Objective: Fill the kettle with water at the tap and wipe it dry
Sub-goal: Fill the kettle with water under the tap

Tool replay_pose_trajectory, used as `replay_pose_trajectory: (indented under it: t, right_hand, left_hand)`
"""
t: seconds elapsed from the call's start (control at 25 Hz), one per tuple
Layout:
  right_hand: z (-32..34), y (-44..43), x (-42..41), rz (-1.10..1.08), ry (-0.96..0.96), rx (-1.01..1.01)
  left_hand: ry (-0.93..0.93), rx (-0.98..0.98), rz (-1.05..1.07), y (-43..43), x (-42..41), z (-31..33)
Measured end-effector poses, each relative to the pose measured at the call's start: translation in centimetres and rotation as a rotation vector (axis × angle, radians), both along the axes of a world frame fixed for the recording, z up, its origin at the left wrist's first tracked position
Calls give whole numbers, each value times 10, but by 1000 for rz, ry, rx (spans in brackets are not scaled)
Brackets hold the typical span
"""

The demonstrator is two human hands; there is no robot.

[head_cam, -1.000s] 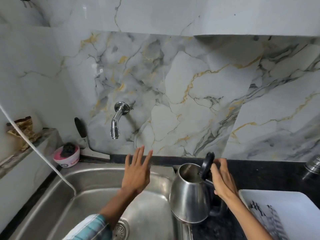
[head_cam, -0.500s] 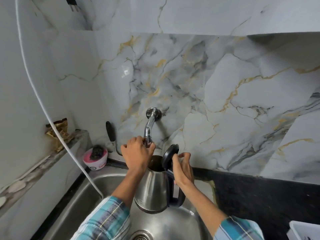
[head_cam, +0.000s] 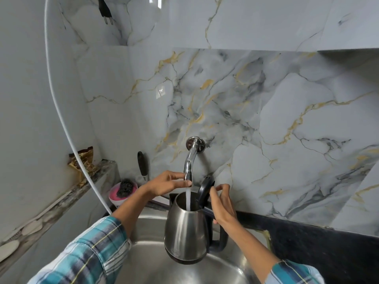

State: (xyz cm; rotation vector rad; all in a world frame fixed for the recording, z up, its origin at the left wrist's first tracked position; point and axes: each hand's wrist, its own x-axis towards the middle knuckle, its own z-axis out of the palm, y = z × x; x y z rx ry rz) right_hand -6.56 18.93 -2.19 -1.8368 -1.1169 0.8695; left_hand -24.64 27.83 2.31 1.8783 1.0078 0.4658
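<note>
A steel kettle (head_cam: 185, 228) with a black handle hangs over the sink, directly under the chrome wall tap (head_cam: 189, 160). Its black lid (head_cam: 205, 188) stands flipped up. A white stream of water (head_cam: 188, 198) falls from the spout into the kettle's mouth. My left hand (head_cam: 167, 183) pinches the tip of the tap spout with thumb and fingers. My right hand (head_cam: 222, 202) grips the top of the kettle's handle just behind the lid and holds the kettle up.
The steel sink (head_cam: 147, 261) lies below. A pink tub with a black scrubber (head_cam: 122, 190) and a black-handled scraper (head_cam: 142, 165) sit at the back left. A white cord (head_cam: 59, 111) arcs down the left wall. Black counter (head_cam: 320, 242) runs right.
The view has shifted left and up. Water now runs from the tap into the kettle. My left hand's fingers have opened from a fist grip to a pinch on the spout tip.
</note>
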Motion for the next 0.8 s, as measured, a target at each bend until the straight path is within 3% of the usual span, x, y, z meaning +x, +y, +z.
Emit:
replay_pose_trajectory:
  t: [0.16,0.2,0.36,0.8]
  right_hand:
    - [2,2,2,15,22,15]
    - [3,2,2,24,25,20]
    - [7,1,2,48,38,27]
    - [15,-23,7,166,-34,3]
  left_hand:
    - [397,730,125,6,13,9]
    - [470,836,90,10,15,12]
    - [649,863,-39,24,14,12]
    - [635,825,16,20,13,5]
